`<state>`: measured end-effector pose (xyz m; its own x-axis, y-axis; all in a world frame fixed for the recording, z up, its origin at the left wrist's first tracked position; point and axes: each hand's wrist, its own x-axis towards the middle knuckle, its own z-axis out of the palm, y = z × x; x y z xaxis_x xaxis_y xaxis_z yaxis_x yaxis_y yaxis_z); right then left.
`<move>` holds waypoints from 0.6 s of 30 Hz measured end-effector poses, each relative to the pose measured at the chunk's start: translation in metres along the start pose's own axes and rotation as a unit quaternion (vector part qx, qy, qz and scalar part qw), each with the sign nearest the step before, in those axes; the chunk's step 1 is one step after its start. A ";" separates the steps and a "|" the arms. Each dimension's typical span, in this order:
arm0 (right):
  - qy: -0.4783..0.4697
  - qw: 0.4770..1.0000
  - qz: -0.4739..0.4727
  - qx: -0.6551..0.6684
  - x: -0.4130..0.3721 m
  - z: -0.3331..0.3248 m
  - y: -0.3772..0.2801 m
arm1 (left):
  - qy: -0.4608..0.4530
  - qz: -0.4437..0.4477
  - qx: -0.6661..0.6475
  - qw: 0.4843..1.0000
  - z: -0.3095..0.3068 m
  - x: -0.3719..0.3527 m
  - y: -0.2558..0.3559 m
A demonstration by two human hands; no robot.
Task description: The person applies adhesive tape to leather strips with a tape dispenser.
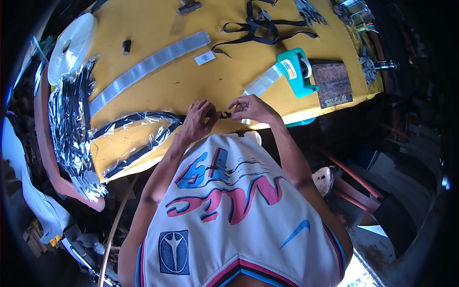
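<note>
At the near edge of the yellow table, my left hand (pixel 197 118) is closed around the end of a black strap (pixel 141 117), which runs off to the left partly inside clear plastic. A small black hook (pixel 224 115) sticks out between my two hands. My right hand (pixel 256 109) is bent toward it, thumb and fingertips drawn together beside the hook; what they hold, if anything, is too small to make out. Just beyond that hand stands a teal tape dispenser (pixel 297 76), with a wide clear strip (pixel 263 81) stretching from it toward my fingers.
The yellow table (pixel 191 83) carries a large white roll (pixel 71 48), a bundle of plastic-wrapped black straps (pixel 71 119), a long silvery strip (pixel 148 67), a small white label (pixel 204 58), loose black webbing (pixel 260 28), a hammer head (pixel 189 6), a black cap-like piece (pixel 126 47) and a dark worn block (pixel 332 82).
</note>
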<state>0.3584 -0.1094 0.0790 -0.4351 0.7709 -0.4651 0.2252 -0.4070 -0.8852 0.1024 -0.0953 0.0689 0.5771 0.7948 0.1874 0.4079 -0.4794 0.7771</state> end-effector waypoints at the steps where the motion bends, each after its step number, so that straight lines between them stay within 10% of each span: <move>1: 0.002 1.000 -0.007 0.010 0.001 0.002 0.000 | 0.000 0.000 -0.002 1.000 0.000 0.000 0.000; 18: 0.009 0.998 -0.027 0.063 -0.013 -0.014 0.008 | 0.053 0.003 -0.035 0.998 -0.005 -0.001 -0.006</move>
<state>0.3780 -0.1160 0.0775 -0.4272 0.8020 -0.4175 0.0905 -0.4215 -0.9023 0.0953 -0.0910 0.0670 0.4996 0.8290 0.2511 0.3518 -0.4592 0.8157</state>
